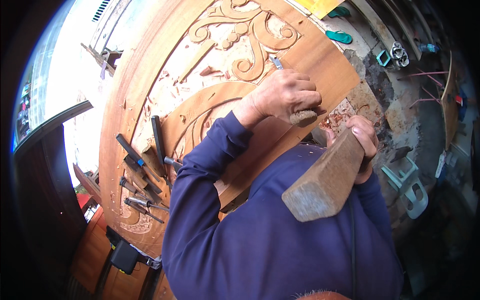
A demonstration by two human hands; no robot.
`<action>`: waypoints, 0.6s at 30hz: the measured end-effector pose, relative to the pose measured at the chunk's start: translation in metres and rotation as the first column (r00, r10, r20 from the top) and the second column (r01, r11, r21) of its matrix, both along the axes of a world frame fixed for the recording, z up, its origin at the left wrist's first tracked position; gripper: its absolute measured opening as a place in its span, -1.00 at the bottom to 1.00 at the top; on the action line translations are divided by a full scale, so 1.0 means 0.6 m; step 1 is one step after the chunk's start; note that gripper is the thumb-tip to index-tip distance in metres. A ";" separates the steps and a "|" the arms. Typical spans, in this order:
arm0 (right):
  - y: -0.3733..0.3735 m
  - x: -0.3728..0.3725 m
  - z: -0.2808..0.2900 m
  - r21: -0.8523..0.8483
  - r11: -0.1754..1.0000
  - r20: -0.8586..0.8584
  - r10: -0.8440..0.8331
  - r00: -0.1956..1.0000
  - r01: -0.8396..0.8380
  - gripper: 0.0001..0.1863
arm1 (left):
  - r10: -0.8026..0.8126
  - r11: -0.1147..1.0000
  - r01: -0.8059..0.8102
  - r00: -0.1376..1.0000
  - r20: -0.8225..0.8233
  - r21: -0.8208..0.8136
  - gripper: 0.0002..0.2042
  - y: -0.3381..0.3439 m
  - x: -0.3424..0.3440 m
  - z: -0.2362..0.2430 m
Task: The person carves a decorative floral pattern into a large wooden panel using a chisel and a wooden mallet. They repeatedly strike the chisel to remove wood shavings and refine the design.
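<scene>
My left hand (287,95) is closed round a chisel. The chisel's metal blade (275,61) points at the edge of a carved scroll, and its worn wooden butt (303,118) sticks out below my fist. In my right hand (364,136) is a thick, tapered wooden mallet (322,180), gripped near its far end. Its broad pale end tilts toward me, apart from the chisel. Below the blade lies a large wooden panel (320,65) with raised scrolls and leaf shapes. How deep the blade's tip sits in the wood is too small to tell.
Several chisels (131,150) and gouges lie on the panel at left, among wood shavings (205,72). A black device (125,257) is clamped by the lower left edge. On the floor at right are green sandals (339,36) and a pale green plastic stool (407,185).
</scene>
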State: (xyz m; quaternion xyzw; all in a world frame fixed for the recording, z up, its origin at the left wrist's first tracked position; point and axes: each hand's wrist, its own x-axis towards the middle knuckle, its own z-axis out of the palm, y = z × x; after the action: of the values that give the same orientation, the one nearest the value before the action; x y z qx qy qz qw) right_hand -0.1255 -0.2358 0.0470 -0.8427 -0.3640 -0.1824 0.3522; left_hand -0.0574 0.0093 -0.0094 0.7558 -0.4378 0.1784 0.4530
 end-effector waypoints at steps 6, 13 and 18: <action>0.023 0.009 -0.002 0.095 0.995 0.001 0.019 1.000 -0.019 -0.19 | -0.073 0.997 0.074 0.996 -0.049 0.026 -0.73 0.012 0.000 0.005; 0.021 0.030 0.009 -0.162 0.987 0.073 0.029 0.997 -0.017 -0.32 | -0.173 0.983 0.179 0.973 -0.152 0.026 -0.78 0.053 0.014 0.015; 0.052 0.051 0.026 -0.321 0.946 0.012 0.046 0.999 -0.040 -0.42 | -0.220 0.974 0.227 0.959 -0.178 0.024 -0.81 0.082 0.020 0.014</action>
State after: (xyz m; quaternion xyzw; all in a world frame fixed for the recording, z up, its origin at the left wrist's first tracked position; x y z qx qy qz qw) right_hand -0.0950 -0.2048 0.0624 -0.8788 -0.4105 -0.1214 0.2109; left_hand -0.0455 0.0588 -0.0012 0.7241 -0.4830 0.0497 0.4898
